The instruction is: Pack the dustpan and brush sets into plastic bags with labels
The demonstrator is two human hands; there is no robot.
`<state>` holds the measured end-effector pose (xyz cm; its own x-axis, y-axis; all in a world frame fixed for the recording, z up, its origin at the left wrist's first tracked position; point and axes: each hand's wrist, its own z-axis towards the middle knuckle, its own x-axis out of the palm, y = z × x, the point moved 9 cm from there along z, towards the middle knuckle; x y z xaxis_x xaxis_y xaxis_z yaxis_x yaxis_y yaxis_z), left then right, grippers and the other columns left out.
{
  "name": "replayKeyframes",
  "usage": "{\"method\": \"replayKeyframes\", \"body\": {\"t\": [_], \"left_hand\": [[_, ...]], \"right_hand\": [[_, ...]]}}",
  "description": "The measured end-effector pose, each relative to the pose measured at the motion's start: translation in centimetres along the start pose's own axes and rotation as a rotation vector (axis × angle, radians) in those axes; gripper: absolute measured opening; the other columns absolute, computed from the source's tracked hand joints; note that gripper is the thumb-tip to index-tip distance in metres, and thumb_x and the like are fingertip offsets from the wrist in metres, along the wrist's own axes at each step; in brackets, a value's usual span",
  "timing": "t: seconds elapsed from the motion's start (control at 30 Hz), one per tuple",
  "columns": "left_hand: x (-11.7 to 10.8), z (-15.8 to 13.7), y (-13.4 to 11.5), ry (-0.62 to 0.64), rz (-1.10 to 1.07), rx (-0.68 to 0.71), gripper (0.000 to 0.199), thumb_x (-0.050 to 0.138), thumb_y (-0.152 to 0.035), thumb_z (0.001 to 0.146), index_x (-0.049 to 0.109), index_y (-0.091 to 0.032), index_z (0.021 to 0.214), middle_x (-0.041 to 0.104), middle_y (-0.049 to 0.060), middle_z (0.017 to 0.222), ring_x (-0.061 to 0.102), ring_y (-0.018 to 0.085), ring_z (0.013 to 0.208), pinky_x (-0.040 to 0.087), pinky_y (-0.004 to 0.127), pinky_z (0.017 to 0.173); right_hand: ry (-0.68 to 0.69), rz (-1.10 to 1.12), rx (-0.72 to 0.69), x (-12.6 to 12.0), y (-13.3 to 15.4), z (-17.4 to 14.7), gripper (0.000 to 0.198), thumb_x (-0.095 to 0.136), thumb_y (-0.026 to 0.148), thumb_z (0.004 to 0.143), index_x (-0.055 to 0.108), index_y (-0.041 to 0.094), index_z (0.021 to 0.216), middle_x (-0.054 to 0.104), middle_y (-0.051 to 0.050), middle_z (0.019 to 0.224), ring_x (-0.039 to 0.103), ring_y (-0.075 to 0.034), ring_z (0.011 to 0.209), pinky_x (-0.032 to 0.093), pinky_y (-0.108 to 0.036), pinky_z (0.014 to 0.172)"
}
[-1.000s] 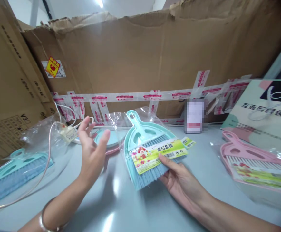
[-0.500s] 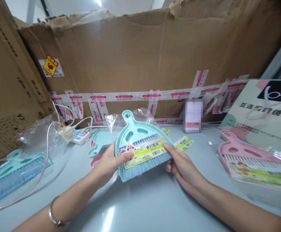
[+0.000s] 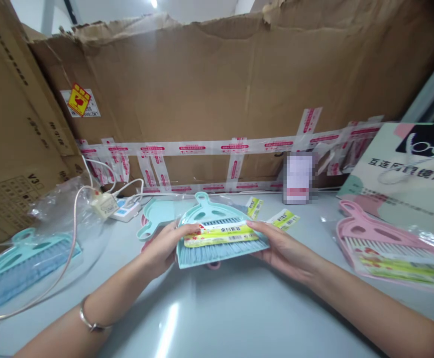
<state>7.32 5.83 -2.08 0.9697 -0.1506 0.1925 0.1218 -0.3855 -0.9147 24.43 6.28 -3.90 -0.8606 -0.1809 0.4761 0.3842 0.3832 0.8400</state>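
A turquoise dustpan and brush set (image 3: 217, 253) with a yellow-green paper label is held between my two hands above the table. My left hand (image 3: 164, 248) grips its left edge, thumb on the label. On the right edge, my right hand (image 3: 280, 248) is closed with its thumb over the label's end. The pan's handle points away from me and the blue bristles face up. Under and behind it lie more pieces, including a turquoise dustpan (image 3: 158, 214) and a bit of pink plastic (image 3: 213, 265), mostly hidden. Two yellow-green labels (image 3: 284, 219) stick out behind my right hand.
A turquoise set (image 3: 26, 258) lies at the left in clear wrap, a pink set (image 3: 392, 243) at the right. A cable (image 3: 73, 238) runs from a power strip (image 3: 126, 211). A phone (image 3: 298, 179) and printed board (image 3: 403, 174) stand before a large cardboard box (image 3: 209, 89).
Both hands have lowered the turquoise set and tilted it flatter, its handle end dropping away from me. My grip on both edges stays the same.
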Motion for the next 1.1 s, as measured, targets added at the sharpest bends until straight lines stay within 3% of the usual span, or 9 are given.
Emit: {"method": "replayKeyframes", "body": {"t": [0.13, 0.37, 0.5, 0.6, 0.67, 0.8, 0.87, 1.0, 1.1], "left_hand": [[-0.2, 0.0, -0.7, 0.064, 0.018, 0.021, 0.033, 0.065, -0.034, 0.073, 0.061, -0.012, 0.098, 0.068, 0.008, 0.096, 0.063, 0.016, 0.085, 0.05, 0.021, 0.07], [1.4, -1.0, -2.8, 0.351, 0.132, 0.187, 0.062, 0.072, -0.011, 0.062, 0.051, -0.019, 0.119, 0.058, 0.009, 0.121, 0.055, 0.022, 0.109, 0.044, 0.031, 0.092], [1.1, -0.4, -2.6, 0.262, 0.198, 0.238, 0.052, 0.072, -0.02, 0.066, 0.052, -0.018, 0.114, 0.065, 0.01, 0.108, 0.062, 0.021, 0.098, 0.048, 0.031, 0.085], [-0.1, 0.3, -1.9, 0.121, 0.231, 0.2, 0.04, 0.068, -0.035, 0.07, 0.056, -0.016, 0.103, 0.07, 0.007, 0.083, 0.067, 0.02, 0.081, 0.05, 0.034, 0.081], [0.1, 0.1, -2.6, 0.154, 0.273, 0.277, 0.051, 0.067, -0.042, 0.068, 0.052, -0.019, 0.111, 0.069, 0.008, 0.089, 0.066, 0.022, 0.087, 0.048, 0.04, 0.086], [1.8, -2.2, -5.0, 0.364, 0.572, 0.633, 0.107, 0.082, -0.037, 0.047, 0.023, -0.032, 0.136, 0.05, 0.011, 0.128, 0.044, 0.029, 0.121, 0.037, 0.047, 0.098], [1.6, -2.9, -5.9, 0.277, 0.772, 0.814, 0.103, 0.082, -0.032, 0.049, 0.025, -0.033, 0.135, 0.044, 0.012, 0.132, 0.037, 0.03, 0.126, 0.038, 0.044, 0.098], [0.8, -4.2, -7.4, -0.039, 0.809, 1.168, 0.055, 0.072, -0.034, 0.065, 0.048, -0.027, 0.114, 0.058, 0.007, 0.109, 0.057, 0.023, 0.101, 0.048, 0.035, 0.083], [0.7, -5.1, -7.4, -0.162, 0.782, 1.305, 0.048, 0.072, -0.039, 0.064, 0.052, -0.024, 0.105, 0.06, 0.005, 0.098, 0.059, 0.02, 0.09, 0.048, 0.033, 0.079]], "right_hand": [[0.144, 0.037, 0.007, 1.2, 0.3, -0.1, 0.031, 0.067, 0.009, 0.068, 0.061, 0.014, 0.097, 0.068, -0.006, 0.099, 0.064, -0.015, 0.089, 0.054, -0.021, 0.079], [-0.037, 0.081, -0.087, -0.5, 0.8, 0.6, 0.022, 0.069, 0.006, 0.065, 0.063, 0.015, 0.085, 0.07, -0.003, 0.09, 0.067, -0.013, 0.08, 0.057, -0.016, 0.07], [-0.234, 0.058, -0.077, -2.1, 0.5, 0.3, 0.007, 0.068, 0.013, 0.07, 0.061, 0.012, 0.07, 0.07, -0.004, 0.068, 0.066, -0.011, 0.059, 0.056, -0.014, 0.055], [-0.289, 0.031, -0.098, -2.5, 0.5, 0.2, 0.018, 0.07, 0.021, 0.068, 0.056, 0.014, 0.059, 0.063, -0.001, 0.05, 0.058, -0.008, 0.041, 0.05, -0.014, 0.042], [-0.268, 0.061, -0.15, -2.4, 0.9, 0.3, 0.023, 0.076, 0.024, 0.061, 0.055, 0.015, 0.058, 0.06, 0.003, 0.046, 0.054, -0.006, 0.038, 0.047, -0.013, 0.039], [-0.211, 0.098, -0.215, -1.9, 1.6, 0.2, 0.033, 0.082, 0.029, 0.048, 0.054, 0.015, 0.059, 0.057, 0.005, 0.044, 0.049, -0.004, 0.037, 0.043, -0.012, 0.038], [-0.154, 0.047, -0.234, -1.3, 2.0, 0.0, 0.032, 0.081, 0.032, 0.049, 0.056, 0.015, 0.061, 0.057, 0.005, 0.043, 0.048, -0.004, 0.038, 0.041, -0.012, 0.038], [-0.044, -0.174, -0.333, 0.1, 3.1, -0.6, 0.03, 0.073, 0.04, 0.062, 0.06, 0.016, 0.075, 0.061, 0.002, 0.049, 0.053, -0.008, 0.044, 0.044, -0.017, 0.044], [-0.022, -0.28, -0.449, 0.5, 4.1, -1.0, 0.038, 0.067, 0.043, 0.069, 0.059, 0.019, 0.096, 0.069, -0.003, 0.078, 0.063, -0.013, 0.067, 0.051, -0.025, 0.065]]}}
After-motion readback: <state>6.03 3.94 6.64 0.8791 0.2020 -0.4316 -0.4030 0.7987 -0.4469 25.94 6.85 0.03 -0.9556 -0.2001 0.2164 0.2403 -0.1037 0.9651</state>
